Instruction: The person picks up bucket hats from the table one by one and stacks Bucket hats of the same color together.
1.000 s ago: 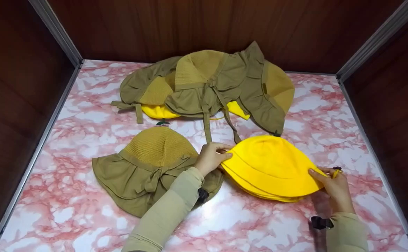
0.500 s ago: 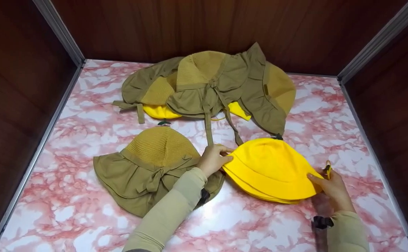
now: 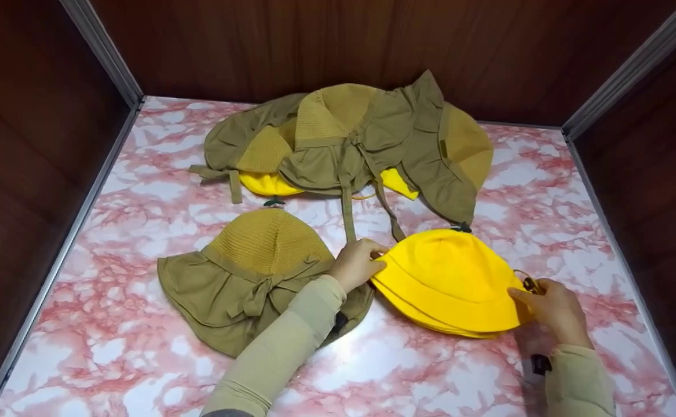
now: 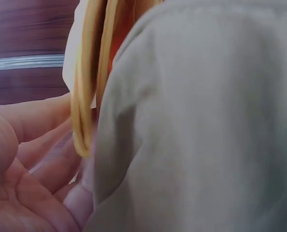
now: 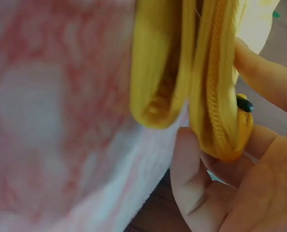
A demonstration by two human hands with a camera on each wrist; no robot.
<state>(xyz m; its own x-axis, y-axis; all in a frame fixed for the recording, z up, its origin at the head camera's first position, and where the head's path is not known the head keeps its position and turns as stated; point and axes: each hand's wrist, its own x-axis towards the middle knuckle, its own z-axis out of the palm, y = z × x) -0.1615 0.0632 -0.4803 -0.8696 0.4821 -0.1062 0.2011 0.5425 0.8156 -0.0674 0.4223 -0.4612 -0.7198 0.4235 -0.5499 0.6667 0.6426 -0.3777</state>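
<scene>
Several yellow bucket hats (image 3: pixel 448 272) lie nested together at the front right, their brim layers showing along the lower edge. My left hand (image 3: pixel 356 263) pinches the left end of the brim, thumb on top. At the opposite end my right hand (image 3: pixel 555 307) pinches the brim, with a yellow cord and a dark toggle (image 3: pixel 530 284) beside its fingers. In the right wrist view, the thumb and fingers of the right hand (image 5: pixel 250 183) lie on either side of a folded yellow brim (image 5: pixel 216 96). Khaki cloth (image 4: pixel 196 116) fills much of the left wrist view.
A khaki sun hat (image 3: pixel 265 278) with a knit crown and a bow lies under and beside the left forearm. Behind, a heap of khaki hats (image 3: pixel 343 133) covers yellow ones, its ties trailing forward. Dark wood panels (image 3: pixel 338 46) wall in the marbled pink table (image 3: pixel 112 231).
The cord and toggle by my right hand have moved inward, toward the hat. The right hand has shifted slightly, while both hands keep their grip on the brim.
</scene>
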